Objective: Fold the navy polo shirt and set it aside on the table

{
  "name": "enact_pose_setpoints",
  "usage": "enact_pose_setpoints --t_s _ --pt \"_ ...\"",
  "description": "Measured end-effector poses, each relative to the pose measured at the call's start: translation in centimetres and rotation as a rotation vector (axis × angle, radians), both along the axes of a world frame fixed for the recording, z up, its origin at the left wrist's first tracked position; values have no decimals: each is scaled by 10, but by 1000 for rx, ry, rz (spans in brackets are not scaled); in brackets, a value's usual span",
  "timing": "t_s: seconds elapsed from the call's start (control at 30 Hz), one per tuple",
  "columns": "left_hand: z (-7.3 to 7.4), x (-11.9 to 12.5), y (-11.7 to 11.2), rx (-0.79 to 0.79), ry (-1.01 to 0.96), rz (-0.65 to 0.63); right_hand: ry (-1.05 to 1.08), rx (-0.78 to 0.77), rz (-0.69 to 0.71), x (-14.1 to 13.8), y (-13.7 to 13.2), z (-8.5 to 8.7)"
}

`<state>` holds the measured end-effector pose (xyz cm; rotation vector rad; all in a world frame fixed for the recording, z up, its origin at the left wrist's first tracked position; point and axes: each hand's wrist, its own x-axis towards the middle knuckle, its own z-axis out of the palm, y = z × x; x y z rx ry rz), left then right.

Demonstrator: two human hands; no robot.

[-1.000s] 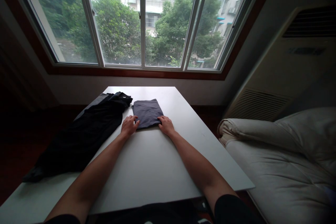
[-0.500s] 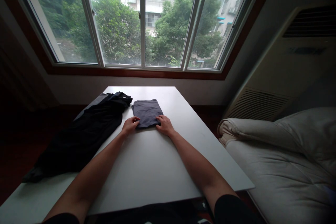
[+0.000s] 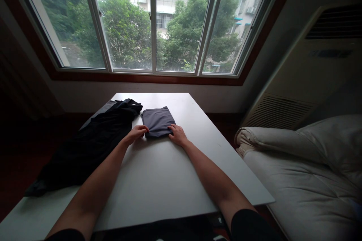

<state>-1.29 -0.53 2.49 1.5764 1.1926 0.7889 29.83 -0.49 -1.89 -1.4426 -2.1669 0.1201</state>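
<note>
A dark grey garment (image 3: 158,120), folded into a flat square, lies on the white table (image 3: 158,180). At its near left corner, my left hand (image 3: 137,133) has fingers and thumb closed on the edge of the fabric. My right hand (image 3: 178,134) rests at the near right corner, its fingers apart and lying on the cloth, the thumb by the near edge. Left of the folded square, black clothing (image 3: 87,150) is spread along the table's left side, with a greyer piece (image 3: 98,114) showing under its far end.
A wide window (image 3: 154,26) stands beyond the table's far edge. On the right are a pale padded sofa (image 3: 299,169) and a tall vented air conditioner (image 3: 308,71). The table's right edge runs close to the sofa.
My left hand has shifted slightly left, and the garment's left edge has moved a little that way with it. My right hand stays almost in place.
</note>
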Motion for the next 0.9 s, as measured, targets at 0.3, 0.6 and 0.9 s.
enact_pose_setpoints --t_s 0.3,0.6,0.9 --pt "13 -9 -4 -61 116 -256 44 18 29 0 -2 3" --pt "15 -20 -2 -134 239 -404 52 -19 12 2 -2 6" --pt "28 -5 -10 -92 363 -442 60 -43 -14 0 -7 11"
